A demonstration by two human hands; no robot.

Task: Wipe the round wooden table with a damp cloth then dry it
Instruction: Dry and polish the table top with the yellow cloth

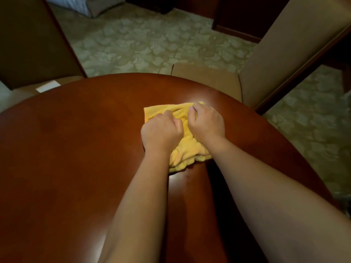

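Yellow soft terry cloth (187,149) lies bunched on round reddish-brown wooden bench (76,149), right of centre, toward far edge. Left hand (161,130) and right hand (206,123) both grip it, fingers curled into folds. Light, limp, likely damp; best gathered from top. Beige upholstered chair (266,63) beyond.

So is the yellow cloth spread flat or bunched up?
Bunched: the yellow cloth lies crumpled, gripped by the left hand and right hand.
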